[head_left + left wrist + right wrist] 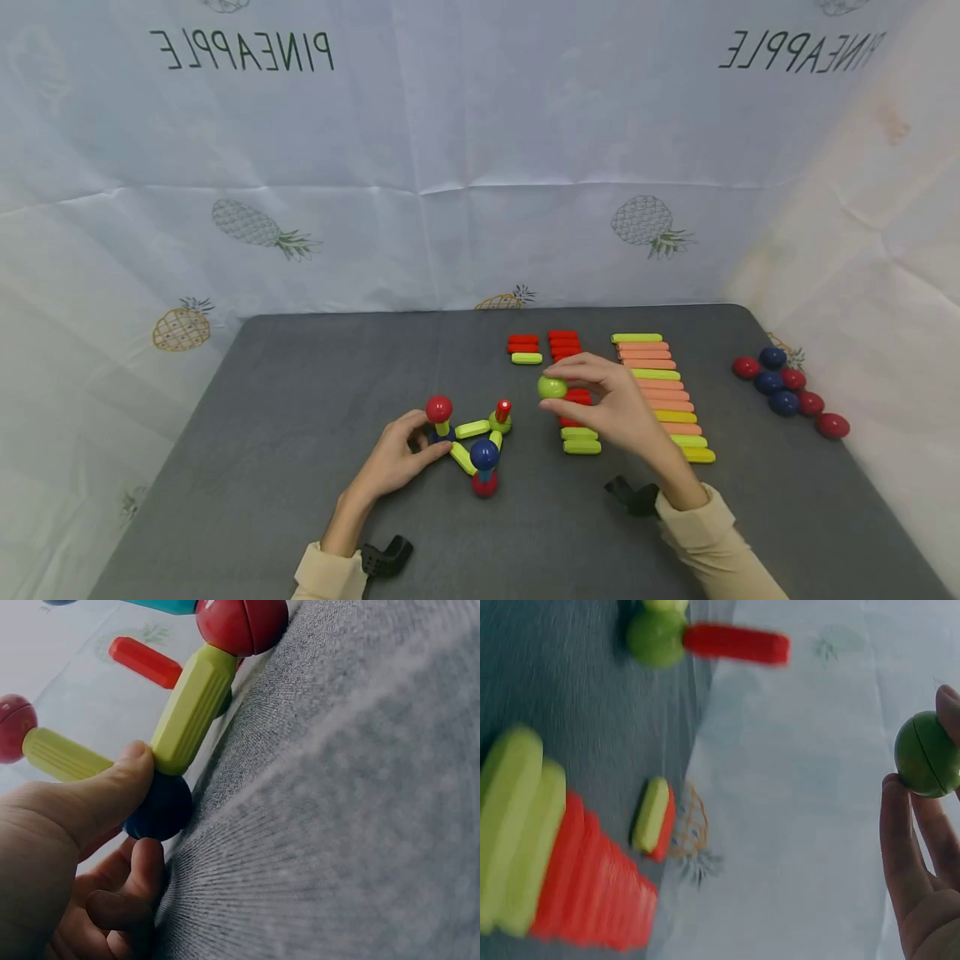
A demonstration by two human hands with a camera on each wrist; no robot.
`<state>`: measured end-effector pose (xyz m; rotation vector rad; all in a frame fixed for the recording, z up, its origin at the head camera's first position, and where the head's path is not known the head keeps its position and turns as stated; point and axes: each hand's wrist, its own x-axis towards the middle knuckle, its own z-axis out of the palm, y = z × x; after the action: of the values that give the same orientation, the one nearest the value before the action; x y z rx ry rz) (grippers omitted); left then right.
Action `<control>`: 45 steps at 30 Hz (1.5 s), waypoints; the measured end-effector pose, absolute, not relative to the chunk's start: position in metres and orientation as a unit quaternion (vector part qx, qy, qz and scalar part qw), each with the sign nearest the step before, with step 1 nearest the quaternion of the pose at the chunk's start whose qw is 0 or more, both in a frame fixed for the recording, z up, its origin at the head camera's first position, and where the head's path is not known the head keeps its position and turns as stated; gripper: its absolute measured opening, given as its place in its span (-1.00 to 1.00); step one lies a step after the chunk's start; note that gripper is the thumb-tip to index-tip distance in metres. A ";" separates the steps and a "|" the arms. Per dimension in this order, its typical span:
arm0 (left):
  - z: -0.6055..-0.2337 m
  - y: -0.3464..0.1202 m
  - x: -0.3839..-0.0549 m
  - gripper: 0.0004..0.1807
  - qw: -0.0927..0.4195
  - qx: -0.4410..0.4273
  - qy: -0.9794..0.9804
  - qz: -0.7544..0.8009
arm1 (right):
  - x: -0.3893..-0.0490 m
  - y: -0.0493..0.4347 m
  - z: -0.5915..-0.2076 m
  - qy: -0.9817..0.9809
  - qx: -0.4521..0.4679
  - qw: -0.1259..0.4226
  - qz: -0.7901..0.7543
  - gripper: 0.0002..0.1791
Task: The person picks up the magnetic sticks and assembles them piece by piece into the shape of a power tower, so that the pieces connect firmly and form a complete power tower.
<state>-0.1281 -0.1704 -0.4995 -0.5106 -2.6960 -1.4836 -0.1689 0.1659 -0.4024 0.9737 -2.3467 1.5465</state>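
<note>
A small build of sticks and balls (471, 433) stands on the grey table (247, 433): lime sticks joining a blue ball, a red ball on a lime post (439, 410), a blue ball over a red one (484, 455), and a green ball with a red stick (501, 415). My left hand (397, 458) grips the build's blue corner ball (159, 811), thumb against a lime stick (189, 711). My right hand (611, 408) pinches a green ball (552, 387) (927, 754) in the air to the right of the build.
Rows of red sticks (564, 343), lime sticks (581, 440) and orange and yellow sticks (660, 392) lie behind and under my right hand. Several red and blue balls (783, 390) sit at the table's right edge. A pineapple-print cloth (450, 167) hangs behind.
</note>
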 end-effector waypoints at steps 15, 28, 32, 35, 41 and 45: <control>-0.501 -0.172 -0.128 -0.67 -0.007 -0.185 -0.858 -0.479 | -0.173 0.115 -0.425 -0.785 0.317 -0.003 0.532 -0.60; -0.498 -0.171 -0.127 -0.67 -0.023 -0.183 -0.862 -0.471 | -0.177 0.102 -0.433 -0.788 0.311 -0.022 0.531 -0.59; -0.497 -0.170 -0.127 -0.64 -0.031 -0.186 -0.863 -0.468 | -0.178 0.100 -0.434 -0.788 0.310 -0.022 0.532 -0.60; -0.497 -0.170 -0.126 -0.62 -0.036 -0.186 -0.863 -0.468 | -0.178 0.100 -0.435 -0.789 0.309 -0.020 0.531 -0.60; -0.497 -0.170 -0.126 -0.61 -0.044 -0.186 -0.864 -0.466 | -0.178 0.099 -0.435 -0.785 0.312 -0.018 0.535 -0.59; -0.497 -0.169 -0.126 -0.57 -0.053 -0.189 -0.866 -0.459 | -0.178 0.098 -0.437 -0.788 0.307 -0.007 0.534 -0.59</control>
<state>-0.1261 -0.1694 -0.4974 -0.6137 -2.8186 -1.4941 -0.1779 0.0979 -0.4372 0.9694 -2.4865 1.6854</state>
